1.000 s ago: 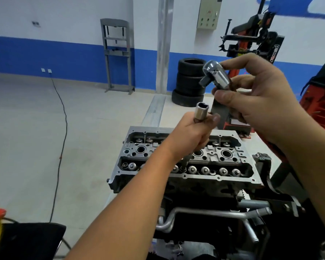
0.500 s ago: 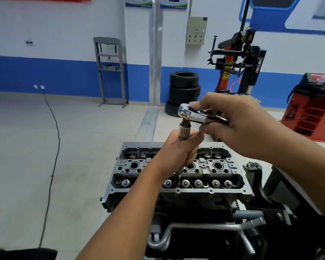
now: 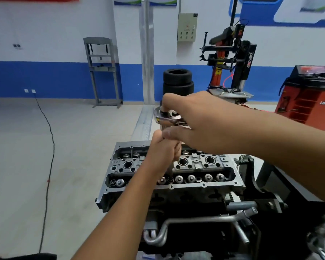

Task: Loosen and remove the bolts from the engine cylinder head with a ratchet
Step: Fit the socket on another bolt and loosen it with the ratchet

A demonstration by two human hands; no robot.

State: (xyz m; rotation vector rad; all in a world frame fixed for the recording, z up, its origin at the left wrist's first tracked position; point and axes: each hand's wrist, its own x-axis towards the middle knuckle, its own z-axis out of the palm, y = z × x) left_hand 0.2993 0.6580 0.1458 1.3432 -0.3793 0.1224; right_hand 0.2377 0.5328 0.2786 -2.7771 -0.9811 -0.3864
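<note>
The ratchet point(image 3: 168, 117) head sits directly above the cylinder head point(image 3: 195, 166), its extension standing upright into a bolt hole. The right hand point(image 3: 204, 121) clasps the ratchet; the left hand point(image 3: 163, 149), below it, clenches the extension.

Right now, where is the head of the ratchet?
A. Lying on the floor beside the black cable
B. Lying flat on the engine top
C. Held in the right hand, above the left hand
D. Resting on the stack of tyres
C: the right hand grips the ratchet above the left hand, which is curled around the socket shaft standing over the cylinder head.
</note>
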